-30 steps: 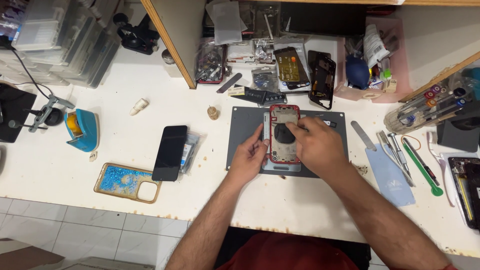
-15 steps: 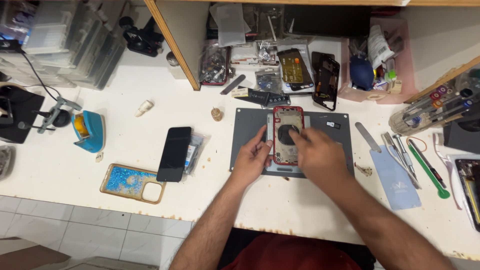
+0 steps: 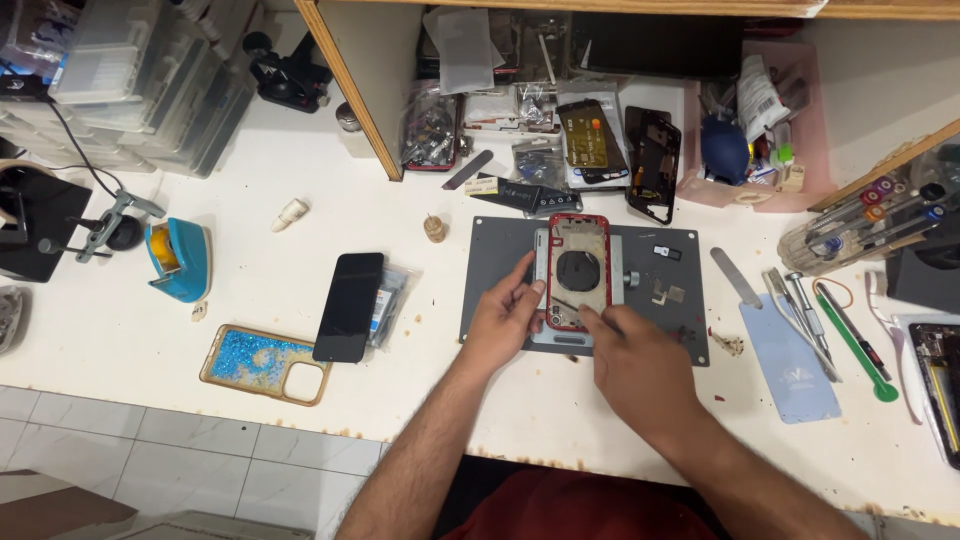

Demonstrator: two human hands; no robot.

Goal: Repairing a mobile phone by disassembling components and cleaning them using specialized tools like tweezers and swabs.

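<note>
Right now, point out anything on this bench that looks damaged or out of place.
The red phone frame on the grey mat is gutted, its inside bare, between the left hand and right hand. Small debris lies scattered at the mat's right edge.

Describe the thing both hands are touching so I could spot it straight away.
On the white workbench lies a dark grey rectangular mat. At its left-centre, between the left hand and right hand, sits a red-framed phone back housing. Unlike the black phones nearby, it is opened, showing a dark round coil inside.
</note>
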